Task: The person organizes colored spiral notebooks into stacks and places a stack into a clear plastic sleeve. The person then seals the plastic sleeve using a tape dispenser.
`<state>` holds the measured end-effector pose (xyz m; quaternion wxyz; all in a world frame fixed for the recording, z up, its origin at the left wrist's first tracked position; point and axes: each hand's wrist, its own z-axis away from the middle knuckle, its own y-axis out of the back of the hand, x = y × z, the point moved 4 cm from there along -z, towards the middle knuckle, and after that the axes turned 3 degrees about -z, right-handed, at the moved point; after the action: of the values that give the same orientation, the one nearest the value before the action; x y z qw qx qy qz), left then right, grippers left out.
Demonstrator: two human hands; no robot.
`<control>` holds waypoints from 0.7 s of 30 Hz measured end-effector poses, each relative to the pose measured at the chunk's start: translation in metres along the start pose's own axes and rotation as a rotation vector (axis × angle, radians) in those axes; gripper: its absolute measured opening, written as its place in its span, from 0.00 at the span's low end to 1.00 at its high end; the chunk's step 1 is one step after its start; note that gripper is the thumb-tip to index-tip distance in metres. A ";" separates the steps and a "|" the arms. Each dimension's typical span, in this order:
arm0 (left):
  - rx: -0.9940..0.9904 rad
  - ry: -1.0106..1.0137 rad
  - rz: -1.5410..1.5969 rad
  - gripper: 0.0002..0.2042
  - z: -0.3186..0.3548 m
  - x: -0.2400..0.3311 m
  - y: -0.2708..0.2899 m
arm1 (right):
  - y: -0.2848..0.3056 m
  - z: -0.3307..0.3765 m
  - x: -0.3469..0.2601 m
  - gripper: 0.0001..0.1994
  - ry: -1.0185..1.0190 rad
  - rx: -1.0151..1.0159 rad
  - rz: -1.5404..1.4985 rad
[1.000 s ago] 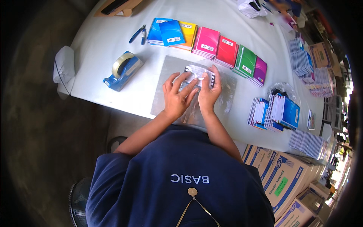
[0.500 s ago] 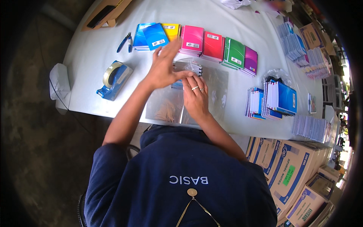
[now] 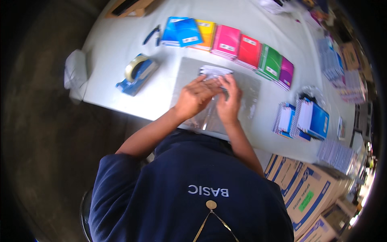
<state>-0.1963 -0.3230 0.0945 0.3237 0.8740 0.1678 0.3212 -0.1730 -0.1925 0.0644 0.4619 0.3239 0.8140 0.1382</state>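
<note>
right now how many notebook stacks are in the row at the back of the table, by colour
blue: 1
yellow: 1
pink: 1
red: 1
green: 1
purple: 1
total: 6

Bright, even light on the white table, dark vignette and fisheye bending at blurred edges.

White table: notebook row, tape dispenser, clear bags.
</note>
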 end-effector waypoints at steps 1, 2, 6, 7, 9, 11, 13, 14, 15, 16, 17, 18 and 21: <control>-0.016 0.006 0.006 0.14 0.003 -0.002 0.011 | 0.007 -0.005 -0.004 0.24 0.049 0.010 -0.035; -0.029 0.005 0.016 0.15 0.003 -0.004 0.022 | 0.007 -0.004 0.003 0.26 0.025 0.005 -0.056; 0.155 0.353 -0.284 0.21 0.020 -0.084 0.116 | 0.007 -0.003 0.004 0.21 0.110 0.078 -0.012; 0.137 0.599 -0.299 0.21 0.042 -0.123 0.146 | 0.003 -0.002 0.001 0.19 0.122 0.076 0.016; -0.112 0.984 -0.098 0.21 0.095 -0.194 0.194 | -0.002 -0.003 -0.002 0.18 0.134 0.068 -0.021; -0.408 1.081 0.075 0.21 0.097 -0.201 0.195 | -0.002 -0.004 0.000 0.17 0.141 0.058 -0.002; -0.596 1.114 0.125 0.23 0.085 -0.194 0.187 | 0.003 -0.006 0.002 0.16 0.156 0.037 0.045; -0.619 1.118 0.114 0.25 0.087 -0.199 0.186 | 0.003 -0.007 0.002 0.16 0.167 0.037 0.044; -0.642 1.122 0.104 0.28 0.090 -0.203 0.185 | 0.002 -0.007 0.002 0.16 0.177 0.037 0.043; -0.629 1.118 0.125 0.29 0.095 -0.204 0.184 | 0.002 -0.007 0.002 0.16 0.187 0.038 0.043; -0.624 1.109 0.147 0.30 0.098 -0.207 0.181 | 0.002 -0.007 0.001 0.16 0.187 0.038 0.044; -0.618 1.099 0.170 0.32 0.101 -0.209 0.179 | 0.002 -0.007 0.000 0.16 0.186 0.038 0.044; -0.578 1.103 0.123 0.32 0.107 -0.213 0.178 | 0.001 -0.005 0.001 0.16 0.183 0.036 0.054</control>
<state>-0.2667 -0.6092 0.0552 0.3937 0.4648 0.1658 0.7755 -0.1774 -0.1908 0.0675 0.3757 0.3398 0.8463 0.1649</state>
